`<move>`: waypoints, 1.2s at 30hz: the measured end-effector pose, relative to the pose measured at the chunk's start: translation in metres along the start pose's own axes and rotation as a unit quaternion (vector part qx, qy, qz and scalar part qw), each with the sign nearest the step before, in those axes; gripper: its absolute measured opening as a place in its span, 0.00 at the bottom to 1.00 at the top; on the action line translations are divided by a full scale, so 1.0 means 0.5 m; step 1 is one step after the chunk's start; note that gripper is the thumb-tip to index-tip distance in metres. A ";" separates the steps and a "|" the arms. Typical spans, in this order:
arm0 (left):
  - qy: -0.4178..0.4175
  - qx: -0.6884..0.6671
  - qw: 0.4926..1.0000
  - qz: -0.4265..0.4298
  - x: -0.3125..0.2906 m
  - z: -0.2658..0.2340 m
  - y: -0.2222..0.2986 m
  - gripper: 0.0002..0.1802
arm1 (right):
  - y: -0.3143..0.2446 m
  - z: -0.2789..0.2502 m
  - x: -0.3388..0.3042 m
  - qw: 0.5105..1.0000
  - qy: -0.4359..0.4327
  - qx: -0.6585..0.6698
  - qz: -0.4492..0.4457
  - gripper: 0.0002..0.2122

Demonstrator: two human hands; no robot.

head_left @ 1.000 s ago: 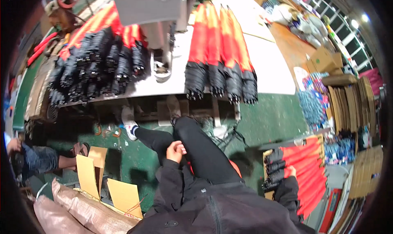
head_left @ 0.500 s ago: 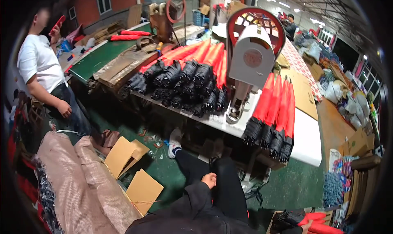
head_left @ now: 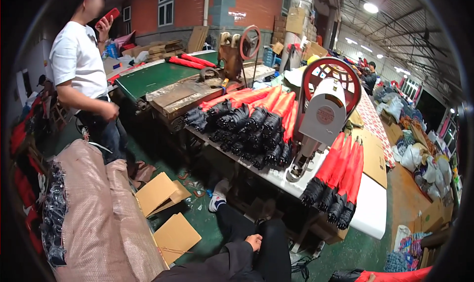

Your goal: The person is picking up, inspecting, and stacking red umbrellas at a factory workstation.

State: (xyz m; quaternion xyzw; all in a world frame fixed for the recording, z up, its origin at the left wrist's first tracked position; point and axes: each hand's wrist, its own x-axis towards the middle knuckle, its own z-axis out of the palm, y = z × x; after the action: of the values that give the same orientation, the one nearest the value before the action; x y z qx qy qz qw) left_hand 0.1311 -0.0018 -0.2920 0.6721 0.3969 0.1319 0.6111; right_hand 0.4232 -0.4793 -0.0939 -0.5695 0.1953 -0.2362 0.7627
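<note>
My left hand rests on my thigh, its fingers curled closed, and I see nothing in it. At the lower right edge my right hand is mostly cut off; it grips a folded red umbrella with a black end. A grey sewing machine with a red handwheel stands on the white table in front of me. Left of it lies a heap of folded umbrellas, red at one end and black at the other. A smaller row of umbrellas lies to its right, ends hanging over the edge.
Woven sacks and open cardboard boxes stand at my left. A person in a white shirt stands beyond, phone raised. An old machine sits by a green table. Piled bags line the right.
The view has tilted up and turned left, so the scene sits lower and to the right. My right hand and its umbrella have slipped mostly out of the picture. My left hand stays on my thigh.
</note>
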 end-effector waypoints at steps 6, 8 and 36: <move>0.005 0.004 1.000 0.007 -0.004 -0.006 -0.003 0.15 | -0.222 0.201 -0.344 0.986 0.014 -0.004 -0.167 0.45; -0.001 0.033 0.999 0.017 -0.020 -0.025 0.015 0.15 | -0.232 0.219 -0.362 0.957 0.008 -0.065 -0.283 0.48; 0.168 -0.136 0.911 0.351 -0.419 -0.145 0.674 0.34 | -0.217 0.320 -0.805 0.653 -0.630 -0.026 -0.421 0.48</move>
State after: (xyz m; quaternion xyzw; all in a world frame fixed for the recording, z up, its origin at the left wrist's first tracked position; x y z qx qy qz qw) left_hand 0.0723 -0.0746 0.1004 0.6466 0.2099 0.5014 0.5352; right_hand 0.1724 -0.1464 0.0658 -0.6222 -0.5862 -0.1115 0.5068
